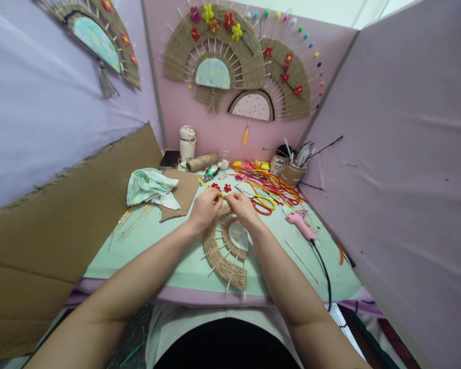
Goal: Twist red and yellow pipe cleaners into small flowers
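A yellow pipe cleaner (203,182) is pinched between the fingers of my left hand (206,207), with one end sticking out up and to the left. My right hand (243,206) pinches the same yellow piece just beside it, over the middle of the table. Below both hands lies a twine-woven fan (226,261) with thin sticks and a pale patterned centre. Red flower shapes (227,188) rest just beyond my fingers. Scissors with yellow handles (266,203) and red-handled scissors (260,207) lie right of my right hand.
Patterned cloth (149,187) and cardboard (182,192) lie on the left, near thin sticks (136,221). A pink glue gun (301,224) with a black cord is on the right. Colourful pipe cleaners (272,182), a twine roll (202,162), a bottle (187,143) and a container (292,175) stand or lie behind.
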The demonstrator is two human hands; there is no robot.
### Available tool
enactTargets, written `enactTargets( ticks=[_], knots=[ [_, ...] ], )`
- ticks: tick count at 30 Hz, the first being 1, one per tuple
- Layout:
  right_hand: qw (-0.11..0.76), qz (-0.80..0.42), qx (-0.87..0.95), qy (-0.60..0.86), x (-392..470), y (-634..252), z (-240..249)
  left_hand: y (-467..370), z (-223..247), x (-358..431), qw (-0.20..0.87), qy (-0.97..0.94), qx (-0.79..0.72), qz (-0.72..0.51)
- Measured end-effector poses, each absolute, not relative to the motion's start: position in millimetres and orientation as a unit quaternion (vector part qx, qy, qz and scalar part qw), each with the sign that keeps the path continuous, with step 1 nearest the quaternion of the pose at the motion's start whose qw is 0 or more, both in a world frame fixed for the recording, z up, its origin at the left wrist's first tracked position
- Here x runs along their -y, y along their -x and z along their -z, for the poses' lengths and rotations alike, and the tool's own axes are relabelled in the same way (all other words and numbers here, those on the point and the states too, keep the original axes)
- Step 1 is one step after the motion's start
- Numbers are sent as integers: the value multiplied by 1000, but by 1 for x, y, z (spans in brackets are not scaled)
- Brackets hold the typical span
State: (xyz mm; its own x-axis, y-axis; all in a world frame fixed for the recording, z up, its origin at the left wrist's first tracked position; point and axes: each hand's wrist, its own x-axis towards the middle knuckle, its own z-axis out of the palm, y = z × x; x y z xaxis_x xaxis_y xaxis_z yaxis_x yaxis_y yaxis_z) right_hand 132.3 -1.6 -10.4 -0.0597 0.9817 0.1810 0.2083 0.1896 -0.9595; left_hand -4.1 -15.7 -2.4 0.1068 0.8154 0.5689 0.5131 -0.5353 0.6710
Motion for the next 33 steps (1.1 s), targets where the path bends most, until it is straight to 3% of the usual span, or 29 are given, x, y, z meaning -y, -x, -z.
enactTargets(
  ticks=[4, 7, 14, 22, 29, 33],
  knots=[
    [529, -342, 625, 461, 0, -135, 4, 7, -8, 12, 367, -545, -510, -555],
    [537, -274, 659, 450, 3, -136, 0, 6, -12, 14, 446, -494, -480, -572],
    [525, -191, 699, 446, 9, -133, 0, 4, -10, 17, 399, -541, -494, -552],
    [498, -178, 731, 431, 7, -135, 1, 10, -11, 15, 420, -596, -468, -500],
    [516, -163, 700, 466, 4, -137, 3, 11, -14, 10, 558, -489, -411, -530],
    [516, -157, 705, 460, 4, -138, 2, 10, -14, 10, 561, -466, -409, -548]
  ],
)
